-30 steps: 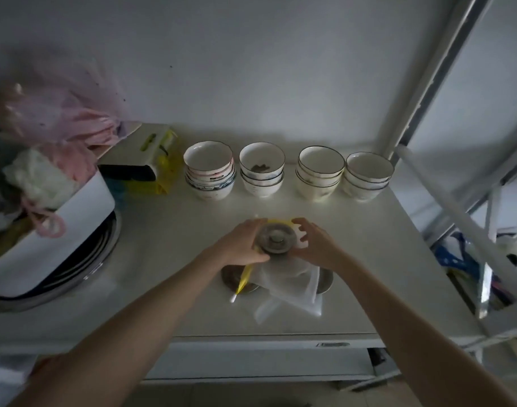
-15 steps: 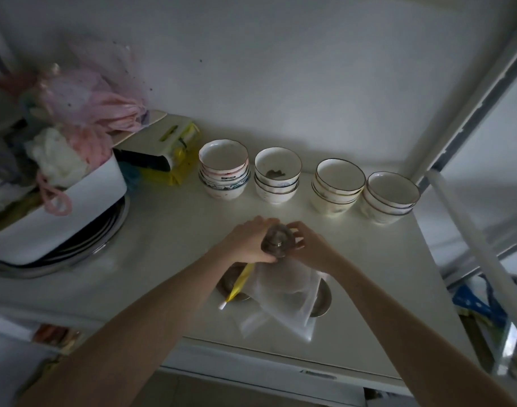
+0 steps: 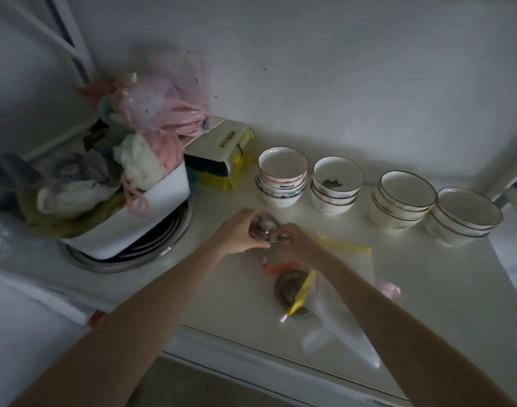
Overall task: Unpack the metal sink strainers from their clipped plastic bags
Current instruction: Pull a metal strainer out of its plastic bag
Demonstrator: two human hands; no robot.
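Note:
A round metal sink strainer (image 3: pixel 263 229) is held over the white counter between both hands. My left hand (image 3: pixel 236 233) grips its left rim and my right hand (image 3: pixel 295 245) pinches its right edge. Nearer to me lies a second metal strainer (image 3: pixel 286 289) inside a clear plastic bag (image 3: pixel 339 321), with a yellow clip (image 3: pixel 300 295) across it. An orange clip (image 3: pixel 278 267) lies just under my right hand. A yellow-edged bag (image 3: pixel 351 248) lies flat to the right of my right wrist.
Stacks of white bowls (image 3: pixel 282 180) (image 3: pixel 336 185) (image 3: pixel 402 199) (image 3: pixel 462 215) line the back of the counter (image 3: pixel 427 289). A white bin (image 3: pixel 140 212) stuffed with cloths sits on metal plates at left, beside a white-and-yellow box (image 3: pixel 219 154). A pink scrap (image 3: pixel 388 289) lies at right.
The strainer in my hands has moved left and away from the bags, now bare of plastic. The camera has swung left, and an orange clip and a yellow-edged bag show beside my right hand.

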